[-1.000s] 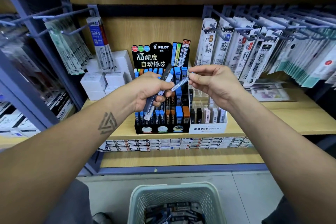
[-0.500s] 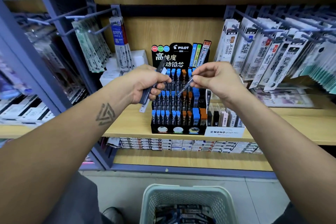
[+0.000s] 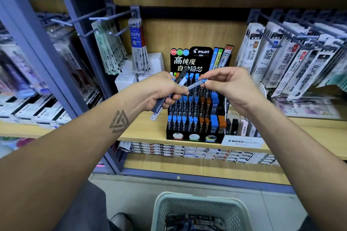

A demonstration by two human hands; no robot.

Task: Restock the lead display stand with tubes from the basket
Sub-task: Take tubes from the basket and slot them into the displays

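Observation:
The black Pilot lead display stand [image 3: 195,138] sits on the wooden shelf, with rows of blue-capped and orange-capped lead tubes in its slots. In front of its upper rows, my left hand [image 3: 159,90] grips a bundle of dark lead tubes [image 3: 159,104], held slanting. My right hand [image 3: 231,88] pinches one clear tube with a blue cap [image 3: 197,83] by its capped end; the other end reaches my left fingers. The pale green basket [image 3: 201,206] stands on the floor at the bottom, with more tubes inside.
A white Mono lead box [image 3: 242,141] adjoins the stand's right side. Refill packs hang on pegs at the right [image 3: 293,58] and the left [image 3: 137,47]. White boxes [image 3: 131,78] stand behind my left hand. Flat boxes [image 3: 187,151] line the lower shelf.
The view has shifted, so the stand now sits further right and lower. My right hand has raised its tube from pointing down into the stand to lying nearly level by my left fingers.

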